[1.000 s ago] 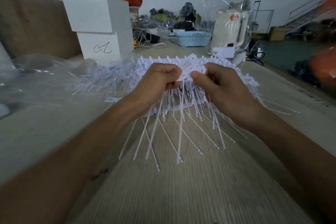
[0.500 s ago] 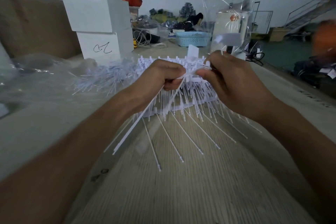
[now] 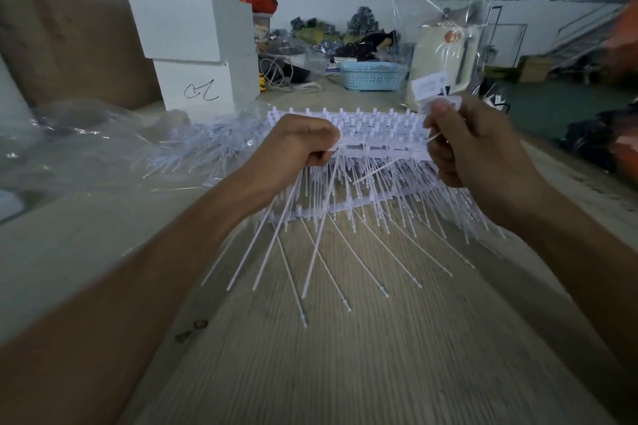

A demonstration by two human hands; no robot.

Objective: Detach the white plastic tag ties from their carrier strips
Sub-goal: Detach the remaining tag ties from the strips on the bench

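Nearest the camera, bare wood-grain desk (image 3: 345, 373) is seen, with thin tails of white tag ties (image 3: 310, 252) fanned across it. Above these, a bundle of ties is gripped in the curled fingers of the left hand (image 3: 293, 148), tails hanging down, probably so that freed pieces are kept together. One white piece is pinched between thumb and fingers of the right hand (image 3: 473, 145), raised apart from the left, judged to be mid-pull; whether it is fully detached cannot be told. Between and behind the hands, stacked carrier strips (image 3: 379, 134) lie on the desk within reach. Further left, a loose heap of ties (image 3: 193, 148) rests on clear plastic sheeting (image 3: 69, 134). Beyond are noted white boxes (image 3: 203, 55), a blue basket (image 3: 371, 76) and corrugated walls.
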